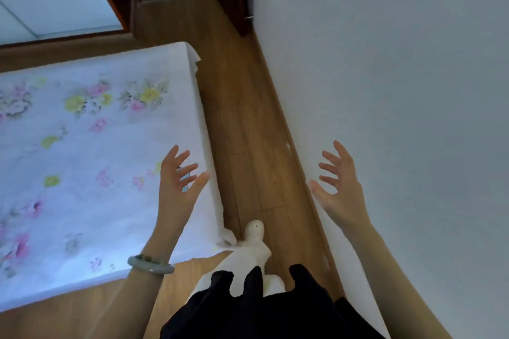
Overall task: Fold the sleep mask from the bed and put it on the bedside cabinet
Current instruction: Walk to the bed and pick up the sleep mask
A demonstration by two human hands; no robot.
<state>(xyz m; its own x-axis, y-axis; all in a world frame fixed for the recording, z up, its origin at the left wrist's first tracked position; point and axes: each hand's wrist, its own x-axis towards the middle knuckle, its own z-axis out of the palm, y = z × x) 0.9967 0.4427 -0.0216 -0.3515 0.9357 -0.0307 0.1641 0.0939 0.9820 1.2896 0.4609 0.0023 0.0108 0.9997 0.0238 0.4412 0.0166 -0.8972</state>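
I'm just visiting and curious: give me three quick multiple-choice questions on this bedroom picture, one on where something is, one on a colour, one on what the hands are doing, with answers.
1. Where is the bed relative to the person?
A. to their left
B. to their right
C. behind the door

2. What colour is the bangle on the left wrist?
A. red
B. pale green
C. black

3. What state are the hands in?
A. both open and empty
B. both closed on a mask
C. one holding a cup

Answers:
1. A, the bed with its floral sheet fills the left side, the wall the right.
2. B, the bangle looks pale green.
3. A, the left hand and the right hand show spread fingers and hold nothing.
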